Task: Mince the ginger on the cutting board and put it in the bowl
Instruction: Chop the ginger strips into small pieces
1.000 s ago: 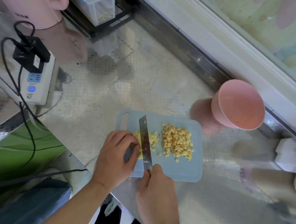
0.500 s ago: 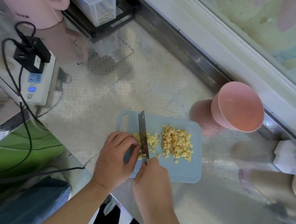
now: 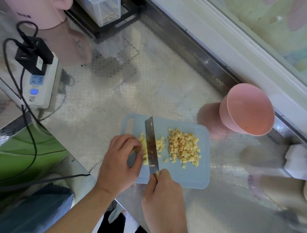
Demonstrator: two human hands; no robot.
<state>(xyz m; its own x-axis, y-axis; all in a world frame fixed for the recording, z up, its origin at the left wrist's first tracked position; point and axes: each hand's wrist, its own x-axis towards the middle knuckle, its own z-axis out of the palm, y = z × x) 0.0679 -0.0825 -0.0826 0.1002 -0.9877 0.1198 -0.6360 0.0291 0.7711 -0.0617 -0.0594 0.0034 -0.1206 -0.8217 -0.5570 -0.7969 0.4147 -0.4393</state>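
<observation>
Pink bowl (image 3: 247, 109) right of frame, tilted, looks empty. Diced ginger (image 3: 183, 145) piled on cutting board (image 3: 187, 175), lower centre. Right hand (image 3: 164, 195) grips knife (image 3: 152, 144); left hand (image 3: 120, 160) curls over uncut ginger.

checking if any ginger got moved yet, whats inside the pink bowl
The pink bowl looks empty; only bare pink interior shows. All the diced ginger lies on the cutting board. The bowl's near inner wall is hidden by its rim.
</observation>
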